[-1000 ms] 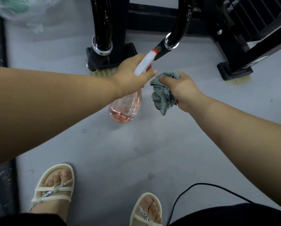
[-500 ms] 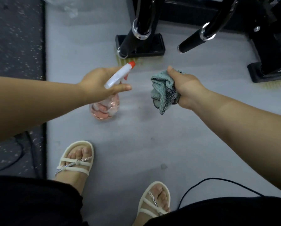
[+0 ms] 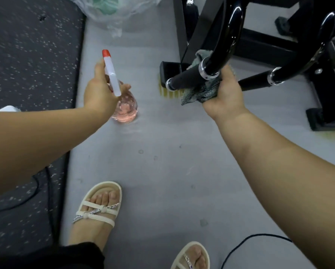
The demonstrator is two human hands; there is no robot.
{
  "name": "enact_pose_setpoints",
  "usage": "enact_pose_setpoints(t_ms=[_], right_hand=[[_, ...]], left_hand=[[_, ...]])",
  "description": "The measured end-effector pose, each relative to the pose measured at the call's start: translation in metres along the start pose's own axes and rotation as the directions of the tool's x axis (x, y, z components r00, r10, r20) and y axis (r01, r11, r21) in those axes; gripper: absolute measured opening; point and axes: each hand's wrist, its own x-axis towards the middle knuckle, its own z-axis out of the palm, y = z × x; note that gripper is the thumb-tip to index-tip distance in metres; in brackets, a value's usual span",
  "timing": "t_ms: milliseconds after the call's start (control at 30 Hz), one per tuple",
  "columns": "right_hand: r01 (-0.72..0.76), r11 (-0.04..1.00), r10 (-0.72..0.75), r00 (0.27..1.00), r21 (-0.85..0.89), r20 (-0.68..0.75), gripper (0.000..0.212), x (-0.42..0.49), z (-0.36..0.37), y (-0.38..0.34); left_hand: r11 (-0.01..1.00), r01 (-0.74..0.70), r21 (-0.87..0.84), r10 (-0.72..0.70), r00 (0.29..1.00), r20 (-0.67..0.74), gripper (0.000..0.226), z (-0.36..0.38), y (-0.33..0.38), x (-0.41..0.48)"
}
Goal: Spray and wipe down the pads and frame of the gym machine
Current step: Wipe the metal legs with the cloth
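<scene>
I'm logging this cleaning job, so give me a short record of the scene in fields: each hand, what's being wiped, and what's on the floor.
left hand: grips spray bottle, pink liquid inside, orange tip pointing away from the person
right hand: holds cloth against near handle
cloth position: wrapped under the bar beside the chrome ring
other handle: untouched
floor: grey; plastic bag at the far end, cable near the feet, speckled mat to the left

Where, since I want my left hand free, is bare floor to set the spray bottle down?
Bare grey floor lies between the spray bottle and the sandals, beside the speckled mat. Crowded: around the machine feet and handles, the plastic bag, the cable.
</scene>
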Motion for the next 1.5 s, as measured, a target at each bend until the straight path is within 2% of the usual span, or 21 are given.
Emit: enact_pose_setpoints(t_ms=[67, 133, 233, 300, 367, 467, 533, 567, 633, 700, 767, 833, 900, 1000, 1067, 1133, 1267, 1333, 1400, 1500], right_hand=[[-0.003, 0.999, -0.001, 0.993, 0.035, 0.115, 0.024, -0.006, 0.016, 0.009], [0.005, 1.000, -0.005, 0.983, 0.000, 0.181, 0.021, -0.006, 0.023, 0.015], [0.011, 0.984, 0.025, 0.980, -0.179, 0.198, 0.017, 0.002, 0.020, 0.021], [-0.024, 0.966, 0.066, 0.985, -0.258, 0.157, 0.018, 0.004, 0.020, 0.021], [-0.041, 0.950, 0.091, 0.984, -0.308, 0.152, 0.019, 0.005, 0.024, 0.015], [-0.016, 0.930, 0.119, 0.959, -0.368, 0.257, 0.017, 0.003, 0.028, -0.011], [0.009, 0.956, 0.107, 0.920, -0.294, 0.376, 0.015, -0.001, 0.027, -0.030], [0.015, 0.962, 0.101, 0.908, -0.274, 0.407, 0.016, -0.004, 0.028, -0.034], [0.037, 0.939, 0.122, 0.894, -0.343, 0.432, 0.022, -0.003, 0.029, -0.031], [0.076, 0.867, 0.126, 0.922, -0.492, 0.366, 0.019, 0.001, 0.030, -0.019], [0.051, 0.839, 0.119, 0.954, -0.542, 0.275, 0.033, 0.001, 0.030, -0.010], [0.008, 0.870, 0.139, 0.955, -0.493, 0.261, 0.025, -0.003, 0.030, -0.010], [-0.026, 0.918, 0.159, 0.938, -0.396, 0.307, 0.020, -0.003, 0.026, -0.017], [-0.045, 0.978, 0.127, 0.904, -0.206, 0.408, 0.031, -0.007, 0.019, -0.027], [-0.004, 0.976, 0.098, 0.902, -0.218, 0.421, 0.031, -0.003, 0.019, -0.021], [0.008, 0.963, 0.090, 0.933, -0.270, 0.348, 0.029, 0.005, 0.022, -0.010], [0.007, 0.912, 0.085, 0.975, -0.411, 0.205, 0.021, 0.022, 0.020, 0.012], [-0.023, 0.913, 0.095, 0.983, -0.408, 0.158, 0.022, 0.024, 0.021, 0.022], [-0.050, 0.953, 0.096, 0.985, -0.300, 0.141, 0.023, 0.017, 0.024, 0.029], [-0.010, 0.997, -0.005, 0.980, 0.071, 0.197, 0.021, 0.005, 0.020, 0.027]], left_hand=[[0.999, 0.000, 0.037, -0.002, 0.999, 0.049, 0.065, 0.004, 0.000, 0.004], [0.988, -0.016, 0.154, 0.002, 0.996, 0.090, 0.071, 0.005, 0.001, 0.008], [0.950, -0.039, 0.310, -0.002, 0.992, 0.129, 0.074, -0.006, 0.003, 0.007], [0.910, -0.029, 0.413, -0.058, 0.979, 0.196, 0.082, -0.015, 0.003, 0.000], [0.892, 0.007, 0.451, -0.096, 0.980, 0.174, 0.082, -0.023, 0.005, -0.010], [0.930, 0.031, 0.367, -0.018, 0.999, -0.038, 0.045, -0.030, 0.019, -0.032], [0.954, -0.043, 0.298, 0.074, 0.993, -0.093, 0.026, -0.029, 0.032, -0.043], [0.963, -0.101, 0.250, 0.122, 0.990, -0.067, 0.021, -0.025, 0.039, -0.047], [0.972, -0.193, 0.133, 0.188, 0.981, 0.054, 0.020, -0.012, 0.054, -0.053], [0.964, -0.246, 0.099, 0.222, 0.953, 0.207, 0.026, 0.008, 0.071, -0.056], [0.975, -0.214, 0.058, 0.185, 0.929, 0.320, 0.038, 0.028, 0.087, -0.052], [0.993, -0.112, -0.044, 0.120, 0.923, 0.365, 0.041, 0.042, 0.095, -0.041], [0.994, -0.031, -0.106, 0.069, 0.922, 0.381, 0.044, 0.050, 0.096, -0.029], [0.988, -0.034, -0.151, 0.095, 0.903, 0.420, 0.055, 0.052, 0.091, -0.019], [0.981, -0.076, -0.178, 0.148, 0.890, 0.432, 0.064, 0.050, 0.089, -0.019], [0.980, -0.080, -0.180, 0.155, 0.877, 0.454, 0.066, 0.049, 0.087, -0.021], [0.998, 0.016, -0.062, 0.017, 0.865, 0.501, 0.063, 0.049, 0.081, -0.017], [0.995, 0.099, -0.027, -0.072, 0.862, 0.502, 0.063, 0.050, 0.078, -0.009], [0.979, 0.192, -0.075, -0.127, 0.847, 0.516, 0.061, 0.051, 0.075, -0.006], [0.964, 0.226, -0.143, -0.119, 0.843, 0.525, 0.060, 0.055, 0.070, -0.008]])
